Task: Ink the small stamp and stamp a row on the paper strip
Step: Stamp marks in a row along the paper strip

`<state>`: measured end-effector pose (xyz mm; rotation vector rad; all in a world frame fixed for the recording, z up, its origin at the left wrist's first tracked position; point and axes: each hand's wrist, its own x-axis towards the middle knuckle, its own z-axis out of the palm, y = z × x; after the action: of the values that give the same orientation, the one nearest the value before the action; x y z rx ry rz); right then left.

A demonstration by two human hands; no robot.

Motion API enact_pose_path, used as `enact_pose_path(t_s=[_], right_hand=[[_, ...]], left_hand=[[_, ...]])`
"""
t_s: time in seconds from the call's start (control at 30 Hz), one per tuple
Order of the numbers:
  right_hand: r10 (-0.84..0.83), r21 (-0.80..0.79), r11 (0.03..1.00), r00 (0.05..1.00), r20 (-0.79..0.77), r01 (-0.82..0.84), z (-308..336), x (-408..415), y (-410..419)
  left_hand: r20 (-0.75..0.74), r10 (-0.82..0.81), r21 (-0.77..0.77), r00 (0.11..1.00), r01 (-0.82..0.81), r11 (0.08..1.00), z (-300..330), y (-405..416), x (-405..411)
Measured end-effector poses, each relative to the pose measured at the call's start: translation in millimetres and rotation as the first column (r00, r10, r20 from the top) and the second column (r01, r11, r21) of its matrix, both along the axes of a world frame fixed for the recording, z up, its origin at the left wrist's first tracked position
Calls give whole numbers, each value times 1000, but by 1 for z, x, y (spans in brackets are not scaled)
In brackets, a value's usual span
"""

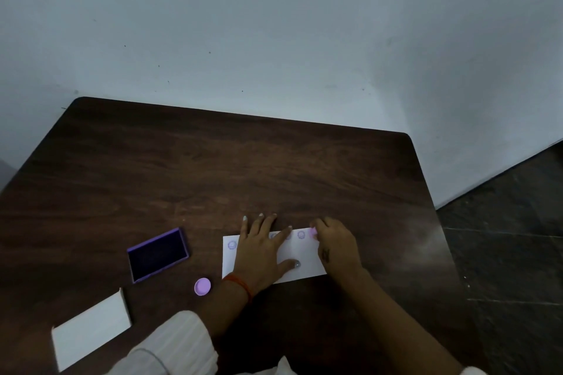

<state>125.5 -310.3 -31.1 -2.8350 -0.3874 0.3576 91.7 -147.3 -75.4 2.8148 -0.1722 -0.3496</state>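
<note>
- Two hands are at work on the paper strip (300,268), which lies on the dark wooden table (243,167) near its front edge, right of centre.
- The left hand (262,250) is spread flat on the strip, fingers apart and clamped on nothing; it is judged to be pinning the paper so that it does not slide under the pressing.
- The small stamp (313,232) is pinched by the fingers of the right hand (336,245) and is pressed down at the strip's far right corner; only a pink sliver of it is seen.
- A row of purple prints (301,234) is seen along the strip's far edge, one near the left end and others between the hands; the count is partly hidden by the left hand.
- The ink pad (157,254) lies open towards the table's front left, its dark inked face exposed in a purple case, presumably kept within reach for re-inking.
- A round lilac cap (202,286) is set between the pad and the strip, hollow side up and apparently empty.
- A white card (91,332) rests at the front left corner; whether it is the pad's lid cannot be told.
</note>
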Motion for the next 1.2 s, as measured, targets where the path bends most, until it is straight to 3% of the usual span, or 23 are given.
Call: enact_pose_path(t_s=[0.6, 1.03, 1.13, 1.2], right_hand=[[258, -151, 951, 962, -86, -269, -4, 18, -10], [256, -120, 958, 965, -62, -262, -6, 19, -12], [173, -28, 984, 981, -83, -176, -1, 21, -13], [8, 205, 979, 997, -81, 8, 2, 18, -17]], left_hand=[[62, 39, -60, 997, -35, 998, -7, 0, -2], [57, 28, -59, 998, -25, 998, -7, 1, -2], [58, 17, -41, 998, -15, 999, -4, 1, -2], [43, 11, -34, 999, -9, 999, -1, 1, -2]])
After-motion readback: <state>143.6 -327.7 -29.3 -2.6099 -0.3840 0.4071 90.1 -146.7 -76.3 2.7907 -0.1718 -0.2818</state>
